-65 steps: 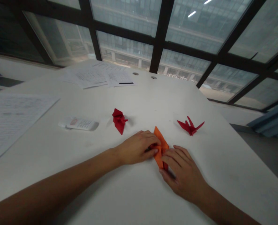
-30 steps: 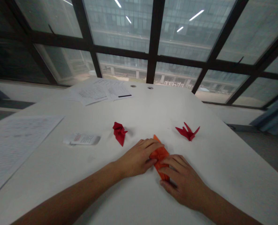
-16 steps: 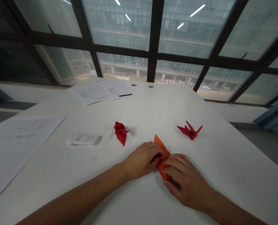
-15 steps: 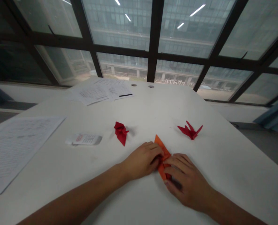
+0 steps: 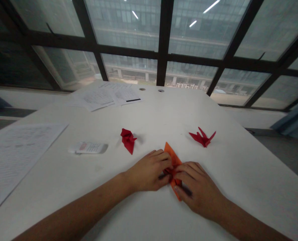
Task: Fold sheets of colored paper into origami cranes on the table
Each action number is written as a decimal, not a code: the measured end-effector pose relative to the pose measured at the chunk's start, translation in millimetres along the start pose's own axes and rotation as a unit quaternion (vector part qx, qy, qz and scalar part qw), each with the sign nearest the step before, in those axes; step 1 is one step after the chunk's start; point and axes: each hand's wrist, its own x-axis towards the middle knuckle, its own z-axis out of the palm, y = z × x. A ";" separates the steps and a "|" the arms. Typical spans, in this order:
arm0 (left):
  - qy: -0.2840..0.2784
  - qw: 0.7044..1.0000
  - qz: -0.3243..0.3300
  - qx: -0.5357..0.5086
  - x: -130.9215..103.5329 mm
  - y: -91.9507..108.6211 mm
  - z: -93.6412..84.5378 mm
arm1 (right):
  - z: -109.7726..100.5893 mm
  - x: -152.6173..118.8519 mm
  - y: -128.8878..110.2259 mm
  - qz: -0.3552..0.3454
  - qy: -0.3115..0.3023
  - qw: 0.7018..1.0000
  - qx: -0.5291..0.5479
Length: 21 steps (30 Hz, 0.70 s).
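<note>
A folded orange paper [image 5: 172, 154] with some red showing lies on the white table between my hands. My left hand [image 5: 152, 170] grips its left side, fingers curled over it. From the right, my right hand [image 5: 197, 187] has its fingertips pressed together on the paper's middle and lower part. The paper's pointed top sticks out above my fingers, and its lower tip shows below them. A folded red paper piece [image 5: 128, 140] sits beyond my left hand. Farther right stands a red paper crane [image 5: 203, 137] with raised points.
On the white table [image 5: 164, 117], a small white packet [image 5: 88, 148] lies at the left. A large printed sheet [image 5: 18, 150] covers the far left, and more printed papers [image 5: 101, 97] lie at the back. Windows rise behind the table's far edge.
My fingers have shifted slightly on the orange paper, and more of its lower tip now shows below them. The whole view has moved a little.
</note>
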 end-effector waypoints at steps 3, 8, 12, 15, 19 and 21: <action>0.002 1.000 0.008 -0.001 -0.4 -1.4 0.6 | -0.7 -0.7 0.0 -0.007 0.011 1.000 -0.004; 0.011 1.000 0.019 -0.006 -1.7 -3.1 2.5 | -1.6 -1.0 0.1 -0.016 0.017 1.000 -0.011; 0.019 0.999 0.035 0.018 -2.2 -4.1 3.5 | -1.1 -0.1 -0.4 -0.023 0.024 0.999 -0.008; 0.018 0.998 0.046 0.045 -2.0 -5.6 2.2 | -1.0 0.1 -0.4 -0.023 0.016 1.000 -0.005; 0.019 0.997 0.039 0.066 -1.8 -9.7 -3.0 | -2.9 -0.8 -0.5 -0.018 0.008 1.000 -0.010; 0.017 0.997 0.044 0.065 -1.8 -11.6 -6.3 | -4.0 -1.2 -0.5 -0.013 0.004 1.000 -0.011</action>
